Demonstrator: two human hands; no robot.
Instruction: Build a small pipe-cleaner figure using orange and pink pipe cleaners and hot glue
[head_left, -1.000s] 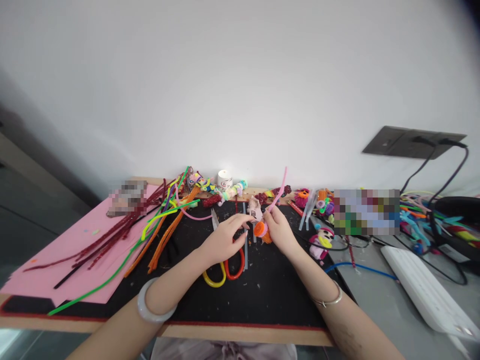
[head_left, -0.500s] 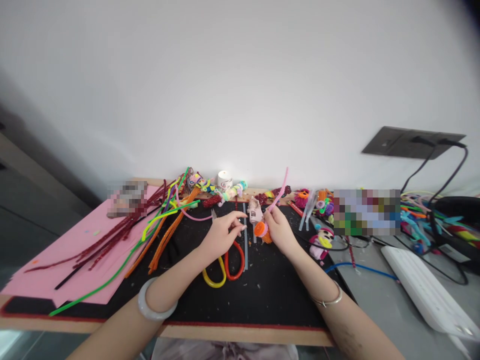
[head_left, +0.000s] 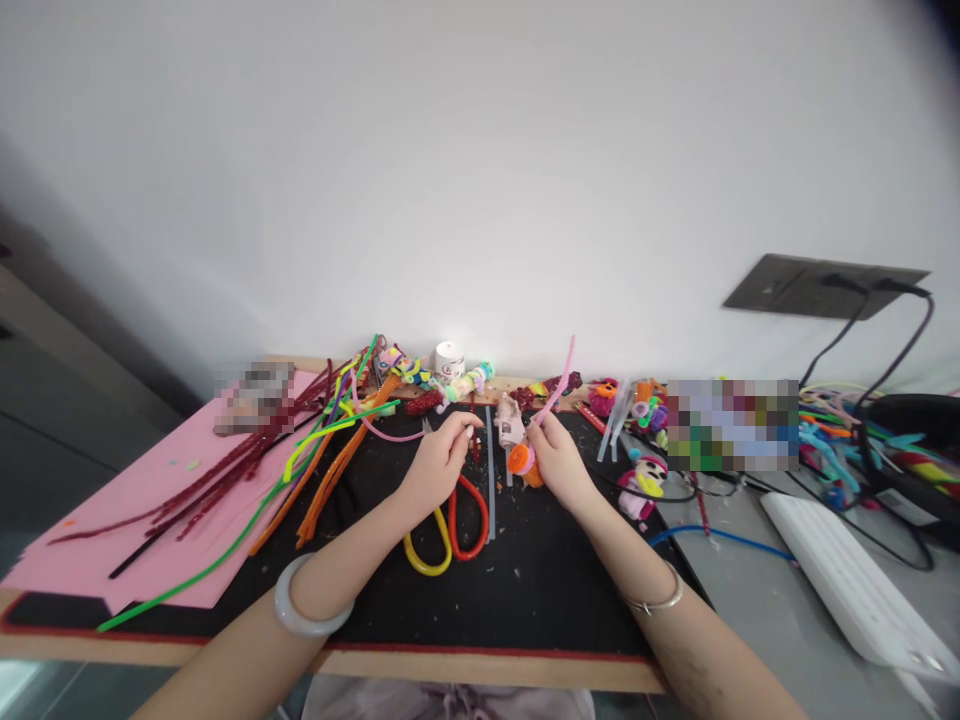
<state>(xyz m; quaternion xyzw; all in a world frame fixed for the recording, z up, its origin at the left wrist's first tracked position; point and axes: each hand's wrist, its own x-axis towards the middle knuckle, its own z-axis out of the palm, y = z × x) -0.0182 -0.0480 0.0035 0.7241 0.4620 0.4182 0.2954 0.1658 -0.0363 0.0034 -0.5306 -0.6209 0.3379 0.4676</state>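
Observation:
My right hand (head_left: 559, 462) holds a small pipe-cleaner figure with an orange coil (head_left: 520, 458), and a pink pipe cleaner (head_left: 559, 378) sticks up from it toward the wall. My left hand (head_left: 439, 462) is just left of it, fingertips pinched on a short dark red pipe-cleaner piece (head_left: 474, 446). Under the left hand lie scissors with a yellow and a red handle loop (head_left: 450, 535) on the black mat (head_left: 525, 590).
Long pipe cleaners in red, orange, green and yellow (head_left: 300, 460) lie on a pink sheet (head_left: 135, 500) at left. Finished figures and a small white jar (head_left: 449, 358) line the wall. At right are a white keyboard (head_left: 847, 580), cables and more colourful pieces (head_left: 832, 440).
My left hand drew its fingers in from an open reach beside the figure and pinched a short dark red piece. The right hand stayed still.

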